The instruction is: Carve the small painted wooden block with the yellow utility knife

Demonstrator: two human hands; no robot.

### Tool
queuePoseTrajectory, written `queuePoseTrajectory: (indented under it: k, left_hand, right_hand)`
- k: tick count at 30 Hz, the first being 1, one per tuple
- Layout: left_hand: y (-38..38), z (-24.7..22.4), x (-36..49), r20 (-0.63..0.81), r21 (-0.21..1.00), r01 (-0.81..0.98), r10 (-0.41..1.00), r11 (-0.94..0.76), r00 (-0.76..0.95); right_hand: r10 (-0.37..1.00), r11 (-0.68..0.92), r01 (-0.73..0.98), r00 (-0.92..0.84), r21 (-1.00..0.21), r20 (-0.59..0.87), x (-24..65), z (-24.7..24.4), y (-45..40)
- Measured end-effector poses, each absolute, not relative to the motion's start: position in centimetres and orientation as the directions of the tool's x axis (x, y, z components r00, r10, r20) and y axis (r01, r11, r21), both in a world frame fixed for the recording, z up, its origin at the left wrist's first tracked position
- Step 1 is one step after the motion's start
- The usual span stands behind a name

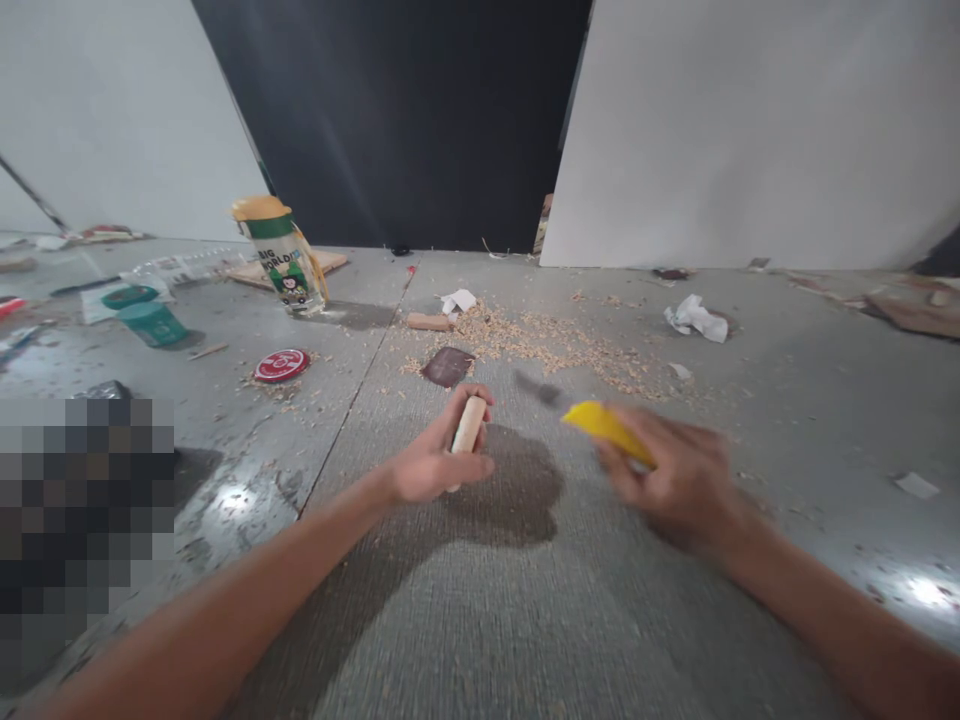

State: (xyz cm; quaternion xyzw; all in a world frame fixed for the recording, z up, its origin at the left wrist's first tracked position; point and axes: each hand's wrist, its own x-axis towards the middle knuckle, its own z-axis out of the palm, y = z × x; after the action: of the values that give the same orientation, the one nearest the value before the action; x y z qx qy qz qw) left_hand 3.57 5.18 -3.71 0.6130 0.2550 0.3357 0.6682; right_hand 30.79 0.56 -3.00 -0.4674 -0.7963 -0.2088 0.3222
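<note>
My left hand (439, 460) is closed around a small pale wooden block (469, 427), holding it above the grey floor with its rounded end upward. To the right, my right hand (675, 470) grips a yellow object (606, 428), smeared by motion, so its exact kind is unclear. The two hands are apart, and the yellow object does not touch the block. Just beyond my left hand lies a dark brown square piece (448, 367), which looks like sandpaper. Behind it are wood shavings (555, 342) and another small wooden block (430, 322).
A bottle with a yellow lid (283, 260), a teal cup (152, 320) and a red round lid (282, 365) stand or lie to the left. Crumpled white paper (697, 318) lies right. White panels (750, 130) and a dark panel (412, 120) rise behind. A pixelated patch covers the lower left.
</note>
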Motion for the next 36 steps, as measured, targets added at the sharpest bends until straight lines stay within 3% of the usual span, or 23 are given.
queuePoseTrajectory:
  k: [2, 5, 11, 13, 16, 19, 28, 36]
  left_hand:
    - [5.3, -3.9, 3.4, 0.059, 0.973, -0.212, 0.796, 0.088, 0.602]
    - [5.7, -3.9, 3.5, -0.014, 0.907, -0.35, 0.848, 0.234, 0.53]
    - [6.2, -2.5, 3.5, -0.168, 0.605, -0.615, 0.836, 0.506, 0.523]
    - [5.9, -1.7, 3.6, -0.198, 0.509, -0.645, 0.806, 0.571, 0.557]
    - [5.1, -0.6, 4.0, -0.215, 0.397, -0.654, 0.758, 0.644, 0.616]
    - [4.1, 0.2, 4.7, -0.179, 0.335, -0.651, 0.725, 0.681, 0.665]
    - [1.6, 2.6, 6.5, -0.258, 0.361, -0.649, 0.74, 0.67, 0.621]
    - [0.6, 3.2, 7.4, -0.269, 0.34, -0.684, 0.764, 0.646, 0.587]
  right_hand:
    - [0.659, 0.297, 0.949, -0.123, -0.107, 0.742, 32.1, -2.9, 1.2]
    - [0.777, 0.218, 0.932, 0.013, -0.289, 0.629, 32.6, -2.9, 1.4]
    - [0.922, 0.276, 0.761, -0.038, -0.587, 0.385, 29.0, -2.1, -0.8]
    - [0.956, 0.287, 0.677, -0.164, -0.677, 0.242, 27.3, -1.2, -2.1]
    - [0.907, 0.333, 0.648, -0.419, -0.685, 0.044, 24.7, 0.5, -4.1]
    - [0.858, 0.375, 0.65, -0.513, -0.661, -0.018, 22.3, 1.7, -5.5]
    - [0.839, 0.392, 0.744, -0.53, -0.541, -0.121, 19.1, 1.7, -5.4]
    - [0.84, 0.381, 0.645, -0.541, -0.663, -0.044, 19.3, 1.1, -5.8]
